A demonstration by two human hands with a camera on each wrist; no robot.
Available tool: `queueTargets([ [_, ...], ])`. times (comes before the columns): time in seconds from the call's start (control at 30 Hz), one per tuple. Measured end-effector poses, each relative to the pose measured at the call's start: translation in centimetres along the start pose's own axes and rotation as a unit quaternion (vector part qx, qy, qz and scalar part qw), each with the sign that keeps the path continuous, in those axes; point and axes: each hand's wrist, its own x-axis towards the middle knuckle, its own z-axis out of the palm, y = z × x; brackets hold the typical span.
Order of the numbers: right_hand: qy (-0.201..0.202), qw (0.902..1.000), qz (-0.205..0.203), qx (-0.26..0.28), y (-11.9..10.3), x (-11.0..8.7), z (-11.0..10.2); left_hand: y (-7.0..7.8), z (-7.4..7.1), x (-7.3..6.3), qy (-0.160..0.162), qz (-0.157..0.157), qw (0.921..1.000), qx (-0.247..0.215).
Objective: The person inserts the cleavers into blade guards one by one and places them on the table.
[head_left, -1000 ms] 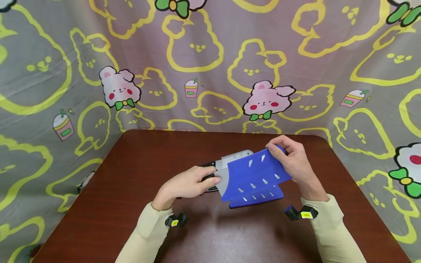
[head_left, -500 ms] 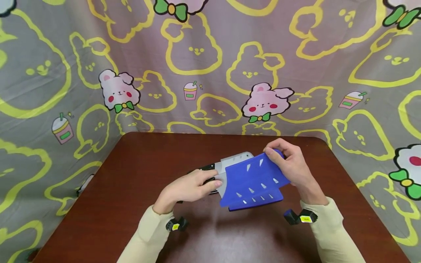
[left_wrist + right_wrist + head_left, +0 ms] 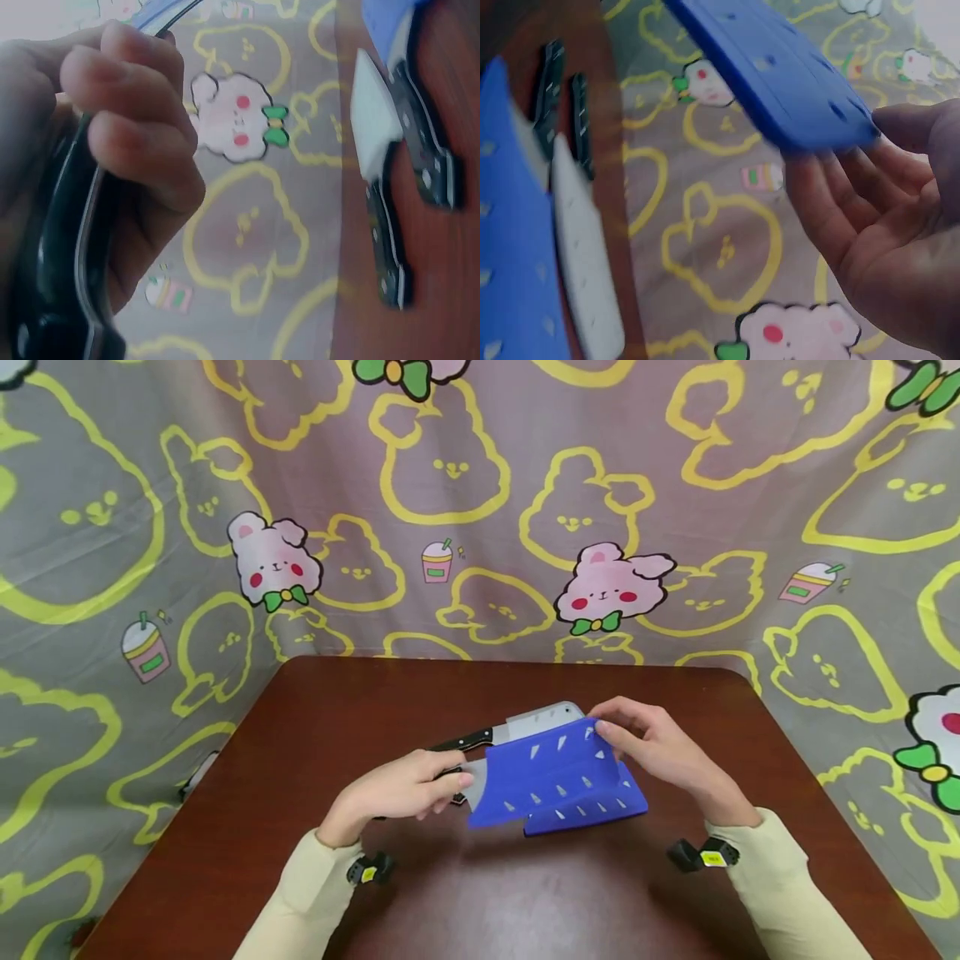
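Observation:
My left hand (image 3: 405, 785) grips the black handle (image 3: 64, 240) of a broad-bladed kitchen knife. Only a strip of its grey blade (image 3: 474, 783) shows; a blue blade guard (image 3: 543, 768) with small slots covers the rest. At the guard's far end, my right hand (image 3: 667, 747) pinches the corner, thumb above and fingers beneath in the right wrist view. Below it on the table lies a second knife in a blue guard (image 3: 600, 812), partly hidden. Behind it lies a knife with a pale, covered-looking blade (image 3: 536, 720) and a black handle (image 3: 472, 740).
The knives lie on a dark reddish-brown table (image 3: 360, 702) with rounded far corners. A patterned curtain (image 3: 465, 485) with cartoon bears hangs close around its back and sides. Small black cameras (image 3: 371, 868) are strapped to both wrists.
The held knife and its blue guard have shifted left and slightly down, with the left hand moving left. My right hand has moved lower, and its hold is now nearer the guard's corner.

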Motion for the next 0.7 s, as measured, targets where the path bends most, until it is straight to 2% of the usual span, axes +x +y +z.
queueTargets([
  [0.13, -0.034, 0.9991, -0.011, 0.021, 1.4, -0.7, -1.1, -1.9, -1.0, -1.3, 0.023, -0.02, 0.9995, -0.011],
  [0.27, -0.036, 0.9992, 0.0, 0.019, 2.5, -1.4, -2.3, -4.5, -1.9, -2.8, 0.087, -0.063, 0.9942, -0.01],
  [0.47, -0.045, 0.9984, 0.032, -0.012, 3.5, -2.0, -3.1, -7.9, -2.6, -4.0, 0.166, -0.129, 0.9769, -0.039],
  [0.7, -0.078, 0.9926, 0.064, -0.067, 5.2, -2.6, -3.3, -10.3, -2.8, -4.5, 0.21, -0.194, 0.9564, -0.061],
])
